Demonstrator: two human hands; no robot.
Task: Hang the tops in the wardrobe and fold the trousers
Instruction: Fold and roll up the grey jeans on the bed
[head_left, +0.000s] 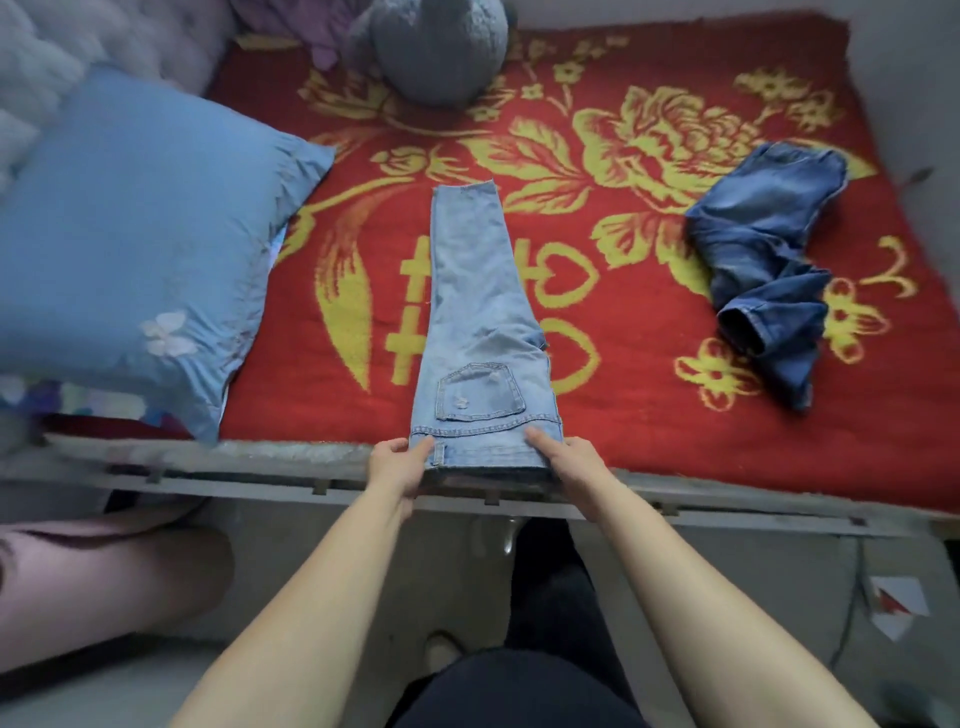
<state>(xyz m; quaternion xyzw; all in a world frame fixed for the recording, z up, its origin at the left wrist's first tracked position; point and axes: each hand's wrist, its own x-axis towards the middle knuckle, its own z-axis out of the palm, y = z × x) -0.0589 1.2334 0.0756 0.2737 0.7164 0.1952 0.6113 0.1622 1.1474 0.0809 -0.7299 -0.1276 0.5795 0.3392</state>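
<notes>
Light blue jeans (480, 322) lie flat on the bed, folded lengthwise with one leg over the other, waistband at the near edge and hems pointing away. My left hand (397, 465) grips the waistband's left corner, thumb on top. My right hand (563, 460) grips the waistband's right corner, thumb on the denim. A second pair of dark blue jeans (769, 260) lies crumpled to the right on the bed. No tops show in this view.
The bed carries a red blanket with yellow flowers (649, 415). A blue pillow (135, 244) leans at the left. A grey plush toy (436, 47) sits at the far side. The bed's grey frame edge (260, 467) runs across below my hands.
</notes>
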